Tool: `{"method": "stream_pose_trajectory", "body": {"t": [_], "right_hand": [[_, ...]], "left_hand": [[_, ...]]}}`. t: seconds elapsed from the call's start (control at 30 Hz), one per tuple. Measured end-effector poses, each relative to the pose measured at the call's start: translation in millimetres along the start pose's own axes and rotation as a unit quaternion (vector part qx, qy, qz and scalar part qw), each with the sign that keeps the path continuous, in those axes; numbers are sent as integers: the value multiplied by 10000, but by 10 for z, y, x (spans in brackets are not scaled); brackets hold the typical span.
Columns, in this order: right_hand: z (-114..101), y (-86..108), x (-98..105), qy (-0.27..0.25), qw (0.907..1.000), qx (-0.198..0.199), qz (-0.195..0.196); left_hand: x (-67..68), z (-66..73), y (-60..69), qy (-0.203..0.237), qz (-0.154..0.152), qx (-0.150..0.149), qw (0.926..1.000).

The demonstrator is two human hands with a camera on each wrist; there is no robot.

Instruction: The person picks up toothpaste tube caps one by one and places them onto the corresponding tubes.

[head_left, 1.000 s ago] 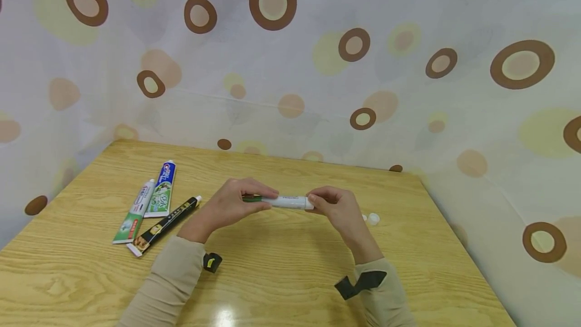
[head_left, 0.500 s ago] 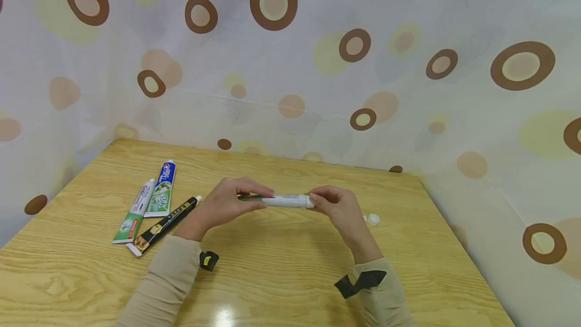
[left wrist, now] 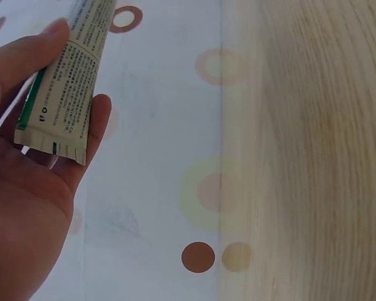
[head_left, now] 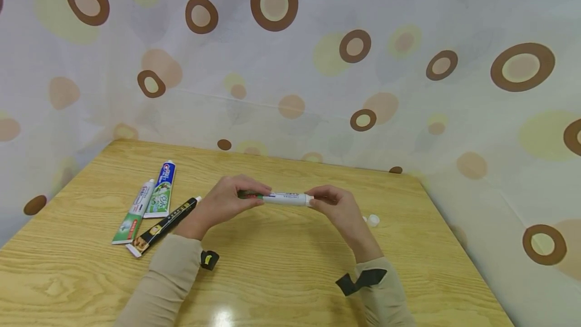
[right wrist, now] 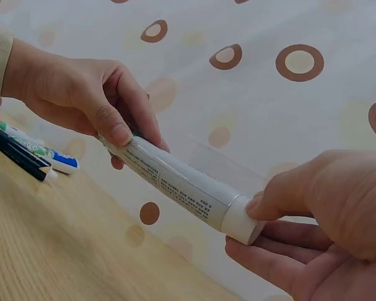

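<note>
Both hands hold a white and green toothpaste tube (head_left: 286,198) level above the table. My left hand (head_left: 229,201) grips its flat crimped end between thumb and fingers; the left wrist view shows the printed back of the tube (left wrist: 69,81). At the other end, my right hand (head_left: 333,208) pinches the white cap (right wrist: 241,221) between thumb and fingertips. The cap sits against the tube's end in the right wrist view. Just beyond the right wrist, a loose white cap (head_left: 373,220) lies on the table, with another small white piece partly hidden beside it.
On the left of the wooden table (head_left: 272,276) lie a green and white toothpaste tube (head_left: 134,212), a blue and green one (head_left: 161,189) and a black one (head_left: 163,227), close together. A patterned curtain (head_left: 290,90) stands behind the table and along its sides.
My left hand has shifted slightly left along with its grip, and the tube has rolled so more of its printed label shows. The right hand stays at the cap, its fingers slightly shifted.
</note>
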State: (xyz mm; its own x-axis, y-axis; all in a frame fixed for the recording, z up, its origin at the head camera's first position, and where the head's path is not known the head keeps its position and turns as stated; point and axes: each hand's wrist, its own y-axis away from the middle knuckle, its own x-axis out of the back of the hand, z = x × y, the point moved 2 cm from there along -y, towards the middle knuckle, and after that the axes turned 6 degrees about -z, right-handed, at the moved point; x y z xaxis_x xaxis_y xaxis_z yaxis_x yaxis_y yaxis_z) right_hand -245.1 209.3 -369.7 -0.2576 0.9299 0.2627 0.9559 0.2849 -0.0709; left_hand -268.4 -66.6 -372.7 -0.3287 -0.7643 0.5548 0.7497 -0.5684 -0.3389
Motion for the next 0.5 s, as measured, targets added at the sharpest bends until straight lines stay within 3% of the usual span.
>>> {"method": "stream_pose_trajectory", "body": {"t": [0.2,0.5], "right_hand": [[102,-103,-26,378,9992,-9,94],[173,-247,-24,1036,9939,87,375]], "left_hand": [[-30,-65,-103,-500,-220,87,9985],[-37,-117,-238,-1002,-343,-115,9943]]}}
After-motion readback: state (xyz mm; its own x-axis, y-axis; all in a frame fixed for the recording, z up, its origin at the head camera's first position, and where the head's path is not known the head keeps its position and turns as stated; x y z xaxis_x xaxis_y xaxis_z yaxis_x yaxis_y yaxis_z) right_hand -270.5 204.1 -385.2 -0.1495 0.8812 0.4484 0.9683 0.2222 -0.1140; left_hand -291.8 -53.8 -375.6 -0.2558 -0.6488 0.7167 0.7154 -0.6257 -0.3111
